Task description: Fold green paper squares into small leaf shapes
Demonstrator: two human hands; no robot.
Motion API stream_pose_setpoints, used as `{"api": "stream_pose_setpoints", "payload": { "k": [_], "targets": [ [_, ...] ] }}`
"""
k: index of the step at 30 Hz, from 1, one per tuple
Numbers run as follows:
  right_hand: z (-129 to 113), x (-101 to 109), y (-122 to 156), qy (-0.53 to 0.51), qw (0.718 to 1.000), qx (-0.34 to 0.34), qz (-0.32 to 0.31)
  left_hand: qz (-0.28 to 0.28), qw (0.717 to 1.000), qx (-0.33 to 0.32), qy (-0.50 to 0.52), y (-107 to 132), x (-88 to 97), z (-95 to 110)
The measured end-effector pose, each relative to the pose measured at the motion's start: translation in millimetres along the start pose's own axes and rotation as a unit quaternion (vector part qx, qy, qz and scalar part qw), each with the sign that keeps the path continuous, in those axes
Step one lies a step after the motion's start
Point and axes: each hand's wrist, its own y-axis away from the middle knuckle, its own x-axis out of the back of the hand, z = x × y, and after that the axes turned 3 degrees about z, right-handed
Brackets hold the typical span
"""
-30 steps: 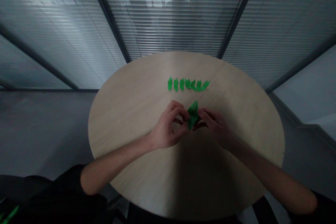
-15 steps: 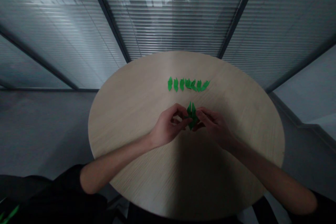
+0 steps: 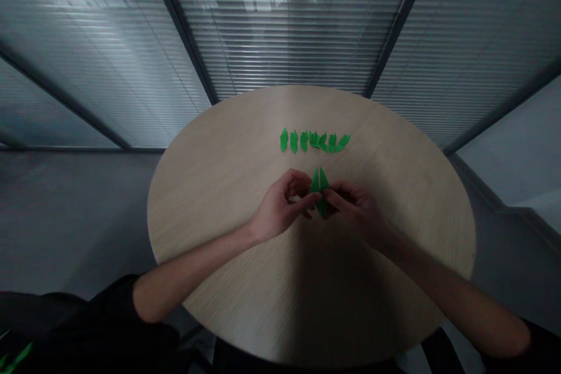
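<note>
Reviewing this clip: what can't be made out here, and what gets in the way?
Head view, all:
1. Middle of the folded green paper: covered by thumbs of the left hand and right hand.
2. Creases on the row of green folded pieces: too small, some crowded together.
3. Green shape, lower left: cut off by the picture's edge.
4. Space behind the blinds: obscured by slats.

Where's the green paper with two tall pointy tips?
In the head view, the green paper is just right of centre, held between the left hand and right hand, just below the row of green pieces.
</note>
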Motion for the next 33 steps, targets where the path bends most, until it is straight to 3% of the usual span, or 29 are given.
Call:
{"api": "stream_pose_setpoints", "payload": {
  "k": [4,9,19,33],
  "targets": [
    [0.4,-1.3,0.1,0.0,1.0,0.015,0.007,-0.038,0.998,0.029,-0.048,0.2,1.7,3.0],
    [-0.7,-1.2,-0.8,0.0,1.0,0.013,-0.019,-0.03,0.998,0.019,-0.046,0.3,2.9,3.2],
    [1.3,0.2,0.1,0.043,0.999,0.019,0.023,-0.036,0.999,0.017,-0.036,0.0,4.6,0.0],
    [1.0,-3.3,0.9,0.06,0.997,0.043,0.026,-0.032,0.999,0.043,-0.005,-1.3,3.8,-0.9]
  ]
}}
